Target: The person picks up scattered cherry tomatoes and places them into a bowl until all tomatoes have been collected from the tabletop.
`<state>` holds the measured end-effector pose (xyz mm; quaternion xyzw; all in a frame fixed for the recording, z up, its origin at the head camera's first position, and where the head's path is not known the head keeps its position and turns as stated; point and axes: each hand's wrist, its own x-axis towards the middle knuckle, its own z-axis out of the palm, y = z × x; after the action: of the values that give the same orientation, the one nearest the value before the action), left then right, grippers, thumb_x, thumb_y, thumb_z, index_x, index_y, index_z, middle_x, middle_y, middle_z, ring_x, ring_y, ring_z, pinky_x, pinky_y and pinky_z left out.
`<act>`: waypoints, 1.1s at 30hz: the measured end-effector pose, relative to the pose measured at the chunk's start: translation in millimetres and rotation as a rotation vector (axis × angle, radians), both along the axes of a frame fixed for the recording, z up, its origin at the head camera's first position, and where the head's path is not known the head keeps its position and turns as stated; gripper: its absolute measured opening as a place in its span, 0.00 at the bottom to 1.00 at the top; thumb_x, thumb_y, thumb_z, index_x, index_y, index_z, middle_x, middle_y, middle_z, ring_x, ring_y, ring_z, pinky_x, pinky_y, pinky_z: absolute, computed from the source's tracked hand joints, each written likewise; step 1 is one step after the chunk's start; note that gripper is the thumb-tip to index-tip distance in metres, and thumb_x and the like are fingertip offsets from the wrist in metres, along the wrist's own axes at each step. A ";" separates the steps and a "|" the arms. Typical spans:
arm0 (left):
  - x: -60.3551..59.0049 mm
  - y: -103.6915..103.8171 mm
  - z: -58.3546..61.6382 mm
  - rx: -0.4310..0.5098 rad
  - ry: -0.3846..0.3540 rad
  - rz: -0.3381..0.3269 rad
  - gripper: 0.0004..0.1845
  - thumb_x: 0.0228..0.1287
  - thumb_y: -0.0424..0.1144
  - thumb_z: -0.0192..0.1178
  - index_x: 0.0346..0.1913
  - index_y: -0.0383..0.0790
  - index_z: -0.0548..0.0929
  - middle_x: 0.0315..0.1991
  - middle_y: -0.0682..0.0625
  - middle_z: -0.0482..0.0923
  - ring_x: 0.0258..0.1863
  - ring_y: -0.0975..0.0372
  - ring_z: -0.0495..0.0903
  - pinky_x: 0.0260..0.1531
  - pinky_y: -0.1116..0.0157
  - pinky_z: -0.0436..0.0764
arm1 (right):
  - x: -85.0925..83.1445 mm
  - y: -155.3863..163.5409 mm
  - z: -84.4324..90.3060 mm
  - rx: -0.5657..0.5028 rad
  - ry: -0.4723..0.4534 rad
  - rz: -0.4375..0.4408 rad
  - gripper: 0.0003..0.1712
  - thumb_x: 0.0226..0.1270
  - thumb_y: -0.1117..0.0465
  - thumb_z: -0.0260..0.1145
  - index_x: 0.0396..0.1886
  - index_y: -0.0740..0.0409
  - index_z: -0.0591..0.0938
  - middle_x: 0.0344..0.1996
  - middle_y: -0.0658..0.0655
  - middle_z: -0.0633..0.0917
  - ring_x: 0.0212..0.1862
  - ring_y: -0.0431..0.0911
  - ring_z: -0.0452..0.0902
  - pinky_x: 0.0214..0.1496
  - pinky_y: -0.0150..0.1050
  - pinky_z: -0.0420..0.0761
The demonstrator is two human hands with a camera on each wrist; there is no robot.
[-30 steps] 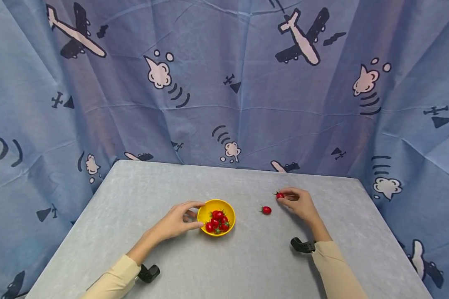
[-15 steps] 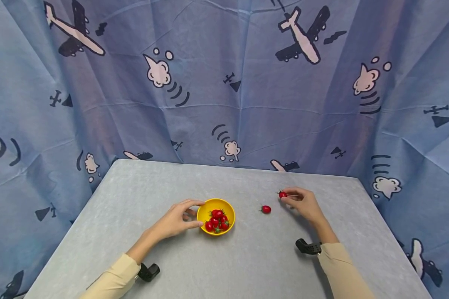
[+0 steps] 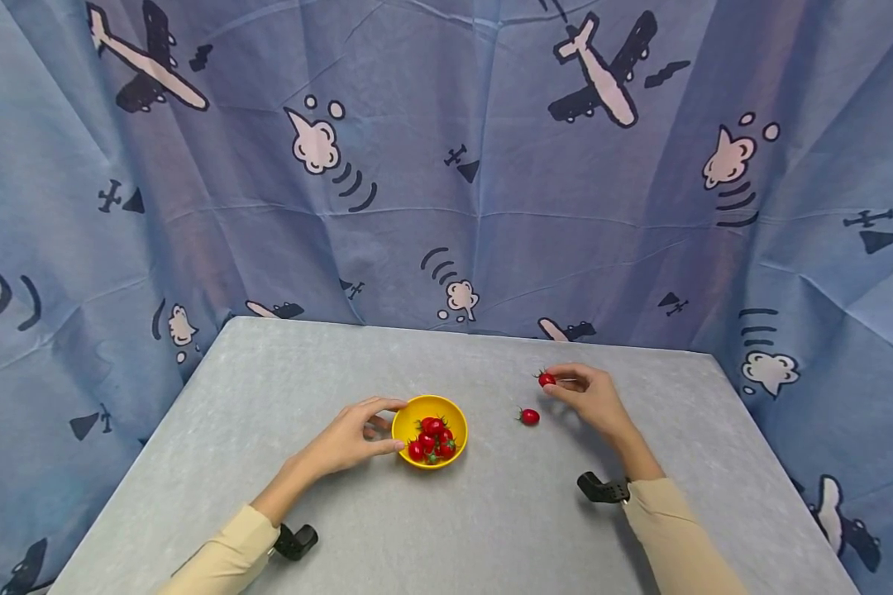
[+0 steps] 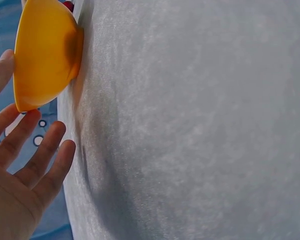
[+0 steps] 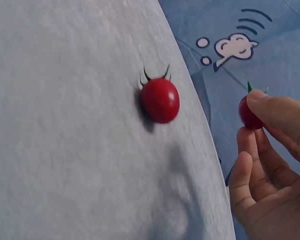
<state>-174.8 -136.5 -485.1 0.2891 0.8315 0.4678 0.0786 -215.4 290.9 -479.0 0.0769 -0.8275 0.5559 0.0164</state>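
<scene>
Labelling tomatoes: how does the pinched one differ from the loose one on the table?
The pinched tomato is off the table, in the right hand grip; the loose tomato lies untouched, nearer the bowl. Both small, red, green-stemmed.

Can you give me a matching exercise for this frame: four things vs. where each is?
Things:
1. bowl
2. held tomato
3. loose tomato
4. left hand

Places:
A. alone on the table between the bowl and the right hand
B. pinched in the right hand, off the table
C. on the table, tomatoes inside
D. fingers against the bowl's side

Pairs: 1-C, 2-B, 3-A, 4-D
</scene>
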 end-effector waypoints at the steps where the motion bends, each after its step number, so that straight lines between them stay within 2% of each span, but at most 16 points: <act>1: 0.1 0.1 0.1 0.000 0.000 0.000 0.32 0.64 0.43 0.73 0.69 0.38 0.76 0.65 0.46 0.75 0.50 0.56 0.82 0.49 0.59 0.84 | -0.2 -2.1 0.1 -0.006 0.003 0.009 0.21 0.65 0.66 0.75 0.55 0.70 0.83 0.48 0.68 0.84 0.44 0.44 0.84 0.43 0.31 0.80; 7: 0.6 0.1 0.8 0.003 -0.005 -0.003 0.32 0.65 0.42 0.73 0.69 0.37 0.75 0.65 0.46 0.75 0.50 0.55 0.82 0.49 0.58 0.84 | 1.2 -13.4 0.8 -0.018 0.016 0.052 0.19 0.63 0.67 0.76 0.52 0.70 0.84 0.46 0.67 0.85 0.44 0.45 0.85 0.41 0.32 0.80; 15: 0.6 -0.2 0.4 0.002 -0.011 0.003 0.32 0.65 0.42 0.73 0.69 0.39 0.75 0.65 0.46 0.75 0.50 0.56 0.82 0.49 0.59 0.84 | 3.3 -28.5 3.9 0.022 0.021 0.107 0.18 0.63 0.66 0.76 0.52 0.67 0.85 0.46 0.63 0.86 0.47 0.54 0.83 0.47 0.32 0.82; 33: 0.9 -0.4 0.7 -0.014 -0.014 0.005 0.32 0.65 0.43 0.72 0.69 0.39 0.75 0.66 0.46 0.75 0.50 0.56 0.82 0.50 0.60 0.83 | 11.4 -64.8 13.7 -0.004 0.008 0.192 0.17 0.63 0.65 0.77 0.50 0.64 0.86 0.45 0.61 0.86 0.47 0.57 0.83 0.45 0.35 0.84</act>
<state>-173.9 -137.0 -484.4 0.2831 0.8348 0.4644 0.0854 -204.0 226.1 -465.3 0.1580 -0.8152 0.5562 -0.0337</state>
